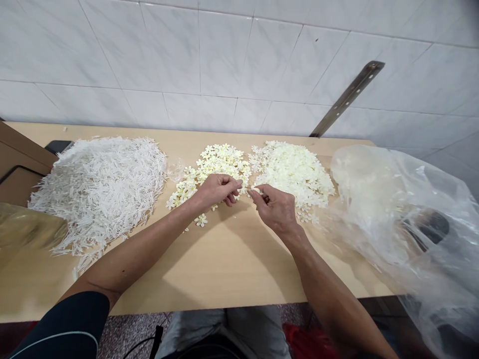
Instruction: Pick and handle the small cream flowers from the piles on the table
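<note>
My left hand [221, 189] is closed in a pinch above the near edge of a middle heap of small pale flowers with yellow centres [224, 159]. What its fingertips hold, if anything, is too small to name. Facing it, a short gap away, my right hand [276, 205] pinches thumb and forefinger together. A pale bit shows by those fingertips, but I cannot tell whether it is held. Behind the right hand lies a heap of plain cream-white flower pieces [295, 169]. One loose flower [201, 220] rests on the table below my left wrist.
A large pile of thin white stem-like pieces [108, 184] covers the table's left side. To the right spreads a big clear plastic bag [392, 199]. A cardboard box [22, 159] stands at far left. A metal bracket [346, 99] leans on the tiled wall [224, 50].
</note>
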A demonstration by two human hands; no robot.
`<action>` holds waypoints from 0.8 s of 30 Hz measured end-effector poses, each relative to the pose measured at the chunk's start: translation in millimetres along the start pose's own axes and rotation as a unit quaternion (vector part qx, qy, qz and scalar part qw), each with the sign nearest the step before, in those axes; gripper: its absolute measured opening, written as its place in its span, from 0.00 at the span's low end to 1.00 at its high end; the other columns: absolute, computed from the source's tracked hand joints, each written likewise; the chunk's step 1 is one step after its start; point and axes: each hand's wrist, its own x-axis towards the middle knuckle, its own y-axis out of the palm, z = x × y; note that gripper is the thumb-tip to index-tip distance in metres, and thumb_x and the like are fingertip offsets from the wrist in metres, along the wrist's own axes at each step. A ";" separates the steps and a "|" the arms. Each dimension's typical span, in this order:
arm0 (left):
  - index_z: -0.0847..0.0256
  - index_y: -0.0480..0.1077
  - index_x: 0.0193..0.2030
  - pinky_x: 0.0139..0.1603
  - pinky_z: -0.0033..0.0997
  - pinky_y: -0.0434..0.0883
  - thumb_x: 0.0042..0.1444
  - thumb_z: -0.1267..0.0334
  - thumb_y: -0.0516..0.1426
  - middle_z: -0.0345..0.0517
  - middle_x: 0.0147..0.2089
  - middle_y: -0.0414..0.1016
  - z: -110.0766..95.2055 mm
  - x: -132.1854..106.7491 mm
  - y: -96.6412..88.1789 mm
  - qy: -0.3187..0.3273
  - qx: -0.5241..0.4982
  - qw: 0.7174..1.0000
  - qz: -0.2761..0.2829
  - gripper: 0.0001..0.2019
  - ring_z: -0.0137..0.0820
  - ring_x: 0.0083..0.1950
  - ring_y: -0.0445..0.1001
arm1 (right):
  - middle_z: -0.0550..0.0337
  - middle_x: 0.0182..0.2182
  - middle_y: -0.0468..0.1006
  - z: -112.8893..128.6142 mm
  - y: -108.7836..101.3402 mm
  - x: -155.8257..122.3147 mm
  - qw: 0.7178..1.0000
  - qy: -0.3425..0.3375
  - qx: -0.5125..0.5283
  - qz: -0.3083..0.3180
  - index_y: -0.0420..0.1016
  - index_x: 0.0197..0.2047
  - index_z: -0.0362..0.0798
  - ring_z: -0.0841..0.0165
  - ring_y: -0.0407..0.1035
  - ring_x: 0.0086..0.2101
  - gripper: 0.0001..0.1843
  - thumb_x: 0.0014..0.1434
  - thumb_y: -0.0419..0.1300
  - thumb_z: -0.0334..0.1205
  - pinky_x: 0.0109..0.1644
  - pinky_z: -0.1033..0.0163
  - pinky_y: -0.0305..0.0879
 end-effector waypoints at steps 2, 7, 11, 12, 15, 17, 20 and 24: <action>0.66 0.76 0.33 0.27 0.27 0.75 0.58 0.47 0.68 0.50 0.32 0.78 2.9 -1.9 5.3 0.005 -0.005 1.000 0.016 0.20 0.30 0.28 0.78 | 0.57 0.25 0.82 -0.7 4.6 -0.7 0.999 -0.005 -0.016 -0.028 0.84 0.40 0.51 0.65 0.75 0.24 0.18 0.70 0.61 0.56 0.33 0.62 0.69; 0.64 0.78 0.45 0.31 0.29 0.77 0.56 0.53 0.70 0.52 0.39 0.81 15.6 -5.5 20.6 0.035 -0.006 0.999 0.009 0.17 0.33 0.36 0.80 | 0.57 0.29 0.85 3.8 20.0 -4.8 1.000 -0.004 0.003 -0.027 0.83 0.50 0.51 0.63 0.78 0.27 0.13 0.69 0.61 0.46 0.35 0.61 0.71; 0.65 0.79 0.42 0.35 0.29 0.77 0.55 0.59 0.70 0.50 0.36 0.82 21.6 -3.5 25.7 0.036 -0.052 0.997 -0.049 0.13 0.30 0.33 0.79 | 0.56 0.31 0.85 9.7 24.9 -7.5 1.000 0.005 0.024 0.003 0.77 0.62 0.48 0.62 0.80 0.29 0.21 0.68 0.61 0.44 0.38 0.58 0.75; 0.66 0.79 0.42 0.36 0.29 0.76 0.55 0.60 0.70 0.49 0.35 0.81 21.8 -2.6 25.6 0.032 -0.068 0.996 -0.056 0.13 0.29 0.33 0.79 | 0.56 0.32 0.85 10.4 24.1 -7.6 0.999 0.007 0.041 0.020 0.75 0.65 0.48 0.61 0.81 0.30 0.24 0.68 0.61 0.44 0.39 0.58 0.76; 0.65 0.79 0.44 0.39 0.29 0.76 0.53 0.62 0.71 0.46 0.33 0.81 21.6 0.4 22.9 0.033 -0.113 0.991 -0.061 0.13 0.28 0.34 0.78 | 0.56 0.36 0.86 10.4 19.0 -6.7 0.991 0.020 0.114 0.063 0.72 0.67 0.51 0.61 0.82 0.32 0.25 0.70 0.61 0.48 0.41 0.56 0.79; 0.65 0.79 0.44 0.39 0.30 0.76 0.52 0.62 0.71 0.44 0.33 0.80 22.2 2.4 20.1 0.037 -0.134 0.989 -0.054 0.15 0.28 0.34 0.78 | 0.55 0.40 0.86 9.7 15.2 -5.8 0.989 0.028 0.136 0.053 0.73 0.66 0.52 0.61 0.82 0.32 0.25 0.70 0.61 0.51 0.40 0.56 0.80; 0.65 0.77 0.44 0.40 0.30 0.76 0.50 0.61 0.73 0.45 0.33 0.80 24.6 4.8 16.3 0.026 -0.162 0.986 -0.027 0.17 0.28 0.33 0.78 | 0.51 0.47 0.85 9.3 11.2 -4.4 0.993 -0.001 0.113 0.025 0.75 0.65 0.53 0.61 0.81 0.34 0.23 0.69 0.63 0.50 0.40 0.56 0.81; 0.66 0.75 0.43 0.40 0.30 0.75 0.47 0.62 0.75 0.45 0.31 0.80 25.9 5.5 13.6 0.007 -0.184 0.983 0.004 0.21 0.28 0.32 0.79 | 0.50 0.47 0.84 9.0 9.5 -3.9 0.992 -0.033 0.116 0.046 0.79 0.60 0.54 0.61 0.81 0.37 0.19 0.70 0.62 0.48 0.38 0.56 0.82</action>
